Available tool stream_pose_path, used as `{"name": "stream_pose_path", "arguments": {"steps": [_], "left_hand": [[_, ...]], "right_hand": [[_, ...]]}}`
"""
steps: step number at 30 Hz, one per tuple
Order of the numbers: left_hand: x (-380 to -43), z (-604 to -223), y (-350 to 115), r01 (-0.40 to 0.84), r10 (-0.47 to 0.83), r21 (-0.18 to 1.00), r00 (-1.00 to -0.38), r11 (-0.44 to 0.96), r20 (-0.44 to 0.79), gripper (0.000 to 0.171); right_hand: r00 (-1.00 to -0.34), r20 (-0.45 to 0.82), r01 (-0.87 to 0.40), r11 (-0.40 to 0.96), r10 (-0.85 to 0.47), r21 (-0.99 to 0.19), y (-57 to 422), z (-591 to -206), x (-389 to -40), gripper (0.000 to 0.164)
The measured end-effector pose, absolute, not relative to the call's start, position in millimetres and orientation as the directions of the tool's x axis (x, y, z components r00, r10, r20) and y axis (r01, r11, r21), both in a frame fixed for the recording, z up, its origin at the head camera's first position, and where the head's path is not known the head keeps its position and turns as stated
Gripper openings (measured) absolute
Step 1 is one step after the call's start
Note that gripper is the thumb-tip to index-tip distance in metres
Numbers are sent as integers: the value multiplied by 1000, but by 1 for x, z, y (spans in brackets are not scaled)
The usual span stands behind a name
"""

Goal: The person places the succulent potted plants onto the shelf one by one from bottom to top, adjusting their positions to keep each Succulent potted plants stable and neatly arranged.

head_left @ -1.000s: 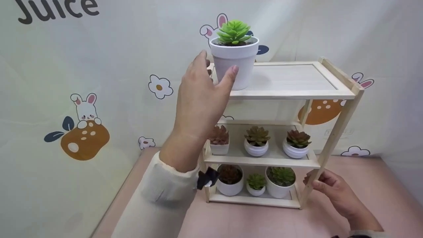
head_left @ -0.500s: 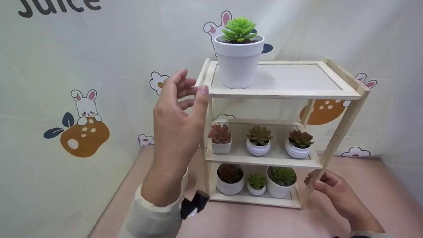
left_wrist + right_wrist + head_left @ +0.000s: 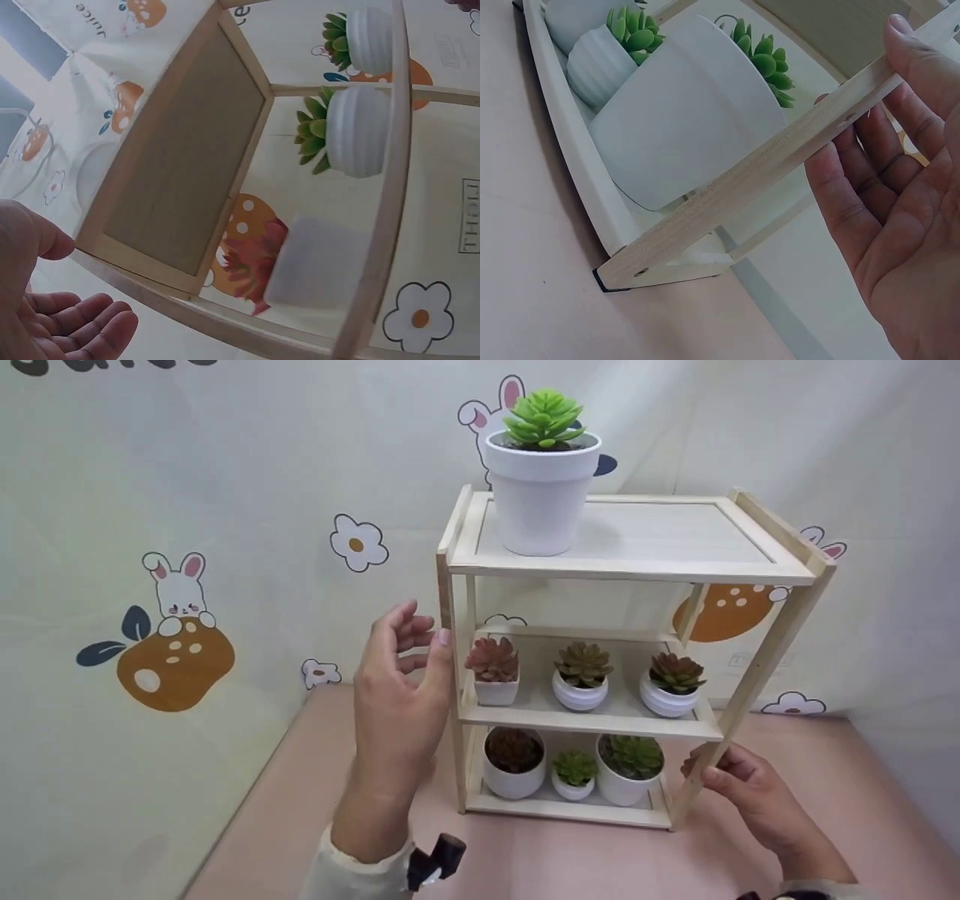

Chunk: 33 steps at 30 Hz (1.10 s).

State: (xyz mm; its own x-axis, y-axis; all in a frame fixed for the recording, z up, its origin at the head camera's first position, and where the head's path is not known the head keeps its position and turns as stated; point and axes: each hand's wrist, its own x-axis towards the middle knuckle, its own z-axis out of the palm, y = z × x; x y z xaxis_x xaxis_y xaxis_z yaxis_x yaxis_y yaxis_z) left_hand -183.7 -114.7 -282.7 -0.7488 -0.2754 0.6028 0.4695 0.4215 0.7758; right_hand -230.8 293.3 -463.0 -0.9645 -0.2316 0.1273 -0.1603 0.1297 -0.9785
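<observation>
A three-tier wooden plant shelf [image 3: 660,536] stands in the middle of the head view. On its top board, towards the left, sits a bright green succulent in a white pot [image 3: 536,502]. My left hand [image 3: 397,701] is beside the left front post, holding nothing, its fingers loosely bent; I cannot tell whether the thumb touches the wood. Low on the other side, my right hand [image 3: 757,802] grips the right front post [image 3: 757,690]. In the right wrist view the thumb lies on one side of that post [image 3: 757,166] and the fingers on the other.
The middle tier carries a reddish succulent [image 3: 493,660], an olive one [image 3: 582,664] and a dark red-green one [image 3: 675,671]. Below stand a dark red succulent [image 3: 515,754], a small green one [image 3: 574,769] and a larger green one [image 3: 631,757]. A pink tabletop [image 3: 570,862] lies underneath.
My left hand has come away from the white pot on top and moved down and left beside the post. The right hand keeps its grip on the shelf's post.
</observation>
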Motion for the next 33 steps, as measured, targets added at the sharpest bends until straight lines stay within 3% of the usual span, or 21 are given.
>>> {"name": "stream_pose_path", "arguments": {"steps": [7, 15, 22, 28, 33], "left_hand": [[-193, -334, -140, 396, -320, 782, -751, 481, 578, 41], [-210, -390, -171, 293, -419, 842, -764, 453, 491, 38], [-227, -425, -184, 287, -440, 827, -737, 483, 513, 40], [-238, -456, -199, 216, -445, 795, -732, 566, 516, 56], [-245, -479, -220, 170, -399, 836, -817, 522, 416, 81]], "right_hand": [[-968, 116, -151, 149, -225, -977, 294, -462, -231, 26], [-965, 132, -167, 147, -225, -975, 294, -462, -232, 24], [-967, 122, -156, 145, -222, -977, 295, -463, -231, 23], [-969, 95, -135, 168, -227, -977, 294, -460, -230, 28], [-972, 82, -124, 183, -221, -975, 294, -461, -231, 31]]}}
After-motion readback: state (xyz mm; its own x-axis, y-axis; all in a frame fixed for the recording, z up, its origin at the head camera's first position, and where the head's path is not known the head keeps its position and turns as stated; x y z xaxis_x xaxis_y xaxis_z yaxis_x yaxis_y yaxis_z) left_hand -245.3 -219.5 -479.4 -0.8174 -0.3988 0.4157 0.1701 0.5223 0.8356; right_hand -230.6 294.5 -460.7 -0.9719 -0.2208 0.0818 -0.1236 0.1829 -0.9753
